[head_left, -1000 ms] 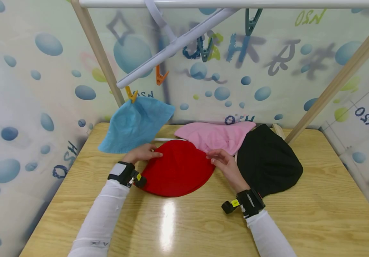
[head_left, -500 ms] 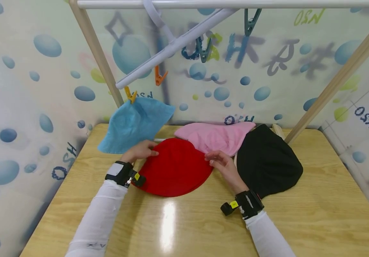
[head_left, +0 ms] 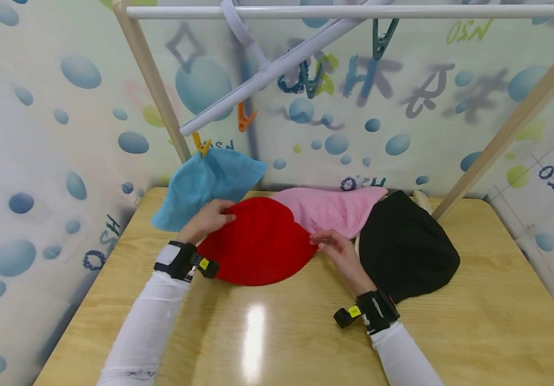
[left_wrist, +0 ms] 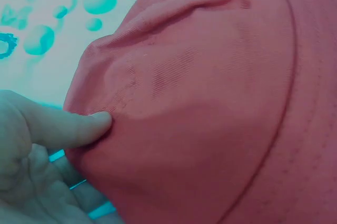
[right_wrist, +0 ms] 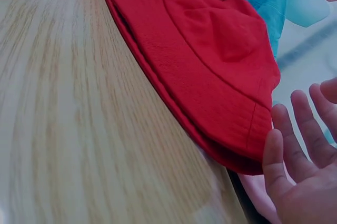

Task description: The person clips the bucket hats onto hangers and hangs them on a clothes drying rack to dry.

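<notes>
A red bucket hat (head_left: 259, 244), folded flat with its brim toward me, is in the middle of the head view. My left hand (head_left: 206, 221) pinches its crown at the upper left; the thumb presses on the cloth in the left wrist view, and the fingers go behind it. At the right end of the brim is my right hand (head_left: 340, 256), its fingers loosely spread and right beside the edge in the right wrist view (right_wrist: 303, 166). Behind the left hand, a light blue bucket hat (head_left: 204, 185) hangs from a yellow clip (head_left: 202, 146).
A pink hat (head_left: 330, 209) and a black hat (head_left: 404, 249) lie at the back right of the wooden table (head_left: 305, 332). Overhead, a white hanger (head_left: 277, 67) slants from a rail (head_left: 426, 12), bearing an orange clip (head_left: 244, 118) and green clips (head_left: 311, 80).
The red hat has moved a little back and to the left with my left hand, its near brim edge shifting away from me. My right hand has barely moved.
</notes>
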`<state>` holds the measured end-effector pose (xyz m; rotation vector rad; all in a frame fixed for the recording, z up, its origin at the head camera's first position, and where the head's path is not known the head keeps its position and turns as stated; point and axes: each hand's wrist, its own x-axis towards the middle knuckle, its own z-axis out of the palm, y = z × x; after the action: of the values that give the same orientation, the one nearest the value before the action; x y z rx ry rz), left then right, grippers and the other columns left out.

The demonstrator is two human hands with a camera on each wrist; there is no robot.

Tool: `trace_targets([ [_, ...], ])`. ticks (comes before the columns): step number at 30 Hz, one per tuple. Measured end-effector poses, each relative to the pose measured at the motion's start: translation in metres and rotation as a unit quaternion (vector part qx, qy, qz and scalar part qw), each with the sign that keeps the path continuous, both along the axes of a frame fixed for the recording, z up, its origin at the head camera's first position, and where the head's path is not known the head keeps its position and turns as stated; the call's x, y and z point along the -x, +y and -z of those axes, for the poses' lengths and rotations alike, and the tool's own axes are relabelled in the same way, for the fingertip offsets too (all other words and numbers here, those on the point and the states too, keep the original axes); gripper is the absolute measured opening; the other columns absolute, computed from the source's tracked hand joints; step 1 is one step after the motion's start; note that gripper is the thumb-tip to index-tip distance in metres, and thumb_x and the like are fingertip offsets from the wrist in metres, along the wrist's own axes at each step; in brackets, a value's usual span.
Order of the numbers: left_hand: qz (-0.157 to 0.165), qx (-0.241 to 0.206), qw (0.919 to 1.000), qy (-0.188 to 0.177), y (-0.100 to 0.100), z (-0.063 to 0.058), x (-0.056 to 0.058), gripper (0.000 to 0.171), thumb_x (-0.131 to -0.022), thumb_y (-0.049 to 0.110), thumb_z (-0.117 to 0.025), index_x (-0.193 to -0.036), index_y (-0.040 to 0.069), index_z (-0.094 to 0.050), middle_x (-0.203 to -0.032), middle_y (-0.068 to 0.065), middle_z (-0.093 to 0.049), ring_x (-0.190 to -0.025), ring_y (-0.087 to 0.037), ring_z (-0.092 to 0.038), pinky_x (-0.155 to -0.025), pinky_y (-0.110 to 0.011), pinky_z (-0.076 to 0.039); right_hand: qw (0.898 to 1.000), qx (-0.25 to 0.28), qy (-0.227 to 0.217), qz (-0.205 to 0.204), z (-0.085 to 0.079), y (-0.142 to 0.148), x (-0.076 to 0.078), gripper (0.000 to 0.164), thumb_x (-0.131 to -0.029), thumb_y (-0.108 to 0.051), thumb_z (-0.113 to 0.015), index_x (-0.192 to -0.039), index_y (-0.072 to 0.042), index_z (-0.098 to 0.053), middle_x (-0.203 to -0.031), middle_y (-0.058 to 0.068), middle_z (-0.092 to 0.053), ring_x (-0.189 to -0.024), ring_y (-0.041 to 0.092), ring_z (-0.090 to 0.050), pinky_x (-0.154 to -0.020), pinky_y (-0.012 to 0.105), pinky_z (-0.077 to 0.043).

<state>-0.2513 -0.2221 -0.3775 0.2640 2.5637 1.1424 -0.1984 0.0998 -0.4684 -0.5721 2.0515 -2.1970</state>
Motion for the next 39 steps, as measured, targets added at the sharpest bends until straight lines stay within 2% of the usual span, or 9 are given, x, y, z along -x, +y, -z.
trace_targets([
  [3,0.010,0.005,0.9999,0.002,0.000,-0.003,-0.003,0.018,-0.093,0.008,-0.049,-0.107,0.004,-0.060,-0.090,-0.014,-0.057,-0.084,-0.027,-0.050,-0.071,-0.033,-0.039,1.000,0.007,-0.002,-0.001,0.001,0.001,-0.004,0.026,-0.091,0.000,-0.047,-0.115,0.010,-0.049,-0.116,0.033,-0.049,-0.105,0.023,-0.052,-0.089,0.022,-0.047],
  [10,0.028,0.007,0.9982,0.053,0.002,-0.023,-0.011,0.016,-0.091,0.003,-0.049,-0.101,0.004,-0.061,-0.086,-0.013,-0.057,-0.079,-0.027,-0.051,-0.068,-0.033,-0.040,1.000,0.009,-0.003,-0.002,0.003,0.001,-0.008,0.027,-0.093,-0.005,-0.048,-0.115,0.009,-0.048,-0.117,0.034,-0.048,-0.105,0.024,-0.052,-0.089,0.022,-0.046],
  [15,0.025,0.002,0.9952,0.094,0.004,-0.035,-0.015,0.014,-0.091,0.001,-0.047,-0.095,0.004,-0.060,-0.084,-0.013,-0.056,-0.076,-0.026,-0.049,-0.066,-0.034,-0.038,1.000,0.009,0.002,0.003,0.002,0.000,-0.009,0.026,-0.092,-0.005,-0.049,-0.114,0.009,-0.049,-0.116,0.033,-0.051,-0.105,0.026,-0.053,-0.086,0.021,-0.047],
  [23,0.019,0.004,0.9912,0.131,0.004,-0.050,-0.017,0.016,-0.092,0.003,-0.046,-0.097,0.004,-0.061,-0.084,-0.014,-0.057,-0.076,-0.027,-0.049,-0.065,-0.034,-0.038,1.000,0.005,0.010,-0.004,-0.002,0.000,-0.007,0.026,-0.093,-0.005,-0.047,-0.114,0.010,-0.048,-0.116,0.032,-0.051,-0.105,0.023,-0.053,-0.088,0.023,-0.046],
  [32,-0.002,0.013,0.9854,0.170,0.001,-0.062,-0.020,0.013,-0.093,0.004,-0.046,-0.096,0.004,-0.058,-0.086,-0.014,-0.058,-0.078,-0.028,-0.049,-0.065,-0.036,-0.038,1.000,0.001,0.002,0.002,-0.006,-0.001,-0.003,0.025,-0.093,-0.004,-0.048,-0.114,0.010,-0.049,-0.115,0.030,-0.051,-0.105,0.025,-0.052,-0.086,0.022,-0.046],
  [37,-0.027,0.015,0.9785,0.204,0.000,-0.068,-0.023,0.012,-0.091,0.003,-0.047,-0.097,0.003,-0.058,-0.088,-0.015,-0.058,-0.080,-0.028,-0.050,-0.067,-0.037,-0.039,1.000,-0.017,0.012,-0.001,-0.012,-0.002,0.002,0.025,-0.094,-0.005,-0.046,-0.115,0.008,-0.050,-0.116,0.030,-0.051,-0.107,0.026,-0.052,-0.088,0.022,-0.045],
  [39,-0.041,0.013,0.9775,0.206,0.001,-0.070,-0.024,0.013,-0.091,0.003,-0.047,-0.099,0.002,-0.058,-0.090,-0.015,-0.059,-0.081,-0.028,-0.050,-0.068,-0.038,-0.041,0.999,-0.031,0.020,-0.003,-0.017,-0.002,0.005,0.024,-0.094,-0.006,-0.046,-0.115,0.005,-0.051,-0.117,0.028,-0.052,-0.108,0.027,-0.051,-0.089,0.021,-0.044],
])
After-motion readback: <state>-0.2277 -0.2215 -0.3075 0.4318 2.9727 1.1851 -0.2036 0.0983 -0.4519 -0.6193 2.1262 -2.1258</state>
